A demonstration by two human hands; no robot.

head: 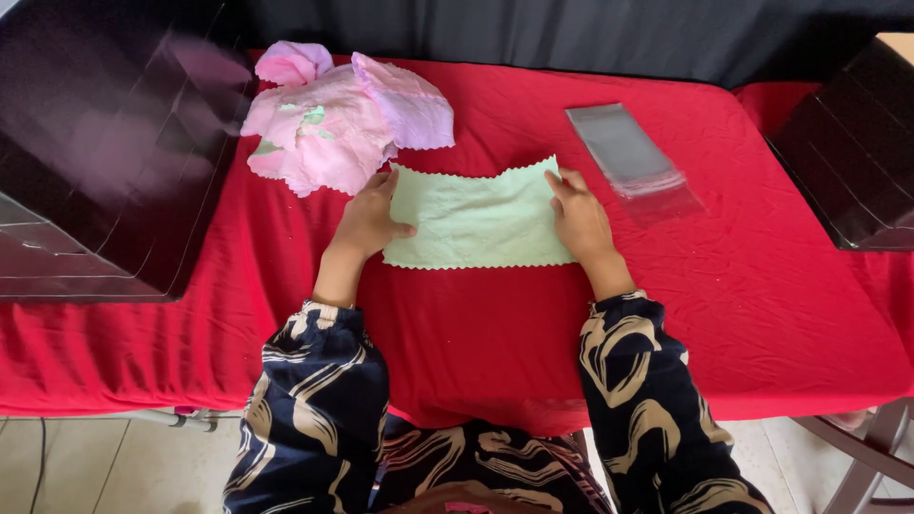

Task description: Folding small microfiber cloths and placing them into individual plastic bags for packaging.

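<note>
A pale green cloth [478, 219] with zigzag edges lies folded in a flat rectangle on the red tablecloth [724, 295]. My left hand [367, 221] grips its left edge, thumb on top. At the cloth's right edge, my right hand [578, 221] pinches the upper right corner between its fingers. Both forearms come up from the table's front edge in dark patterned sleeves.
A heap of pink cloths [333, 119] sits at the back left, just beyond my left hand. A stack of clear plastic sleeves [630, 157] lies at the back right. Dark glossy boxes stand at the left [100, 143] and at the right [852, 152].
</note>
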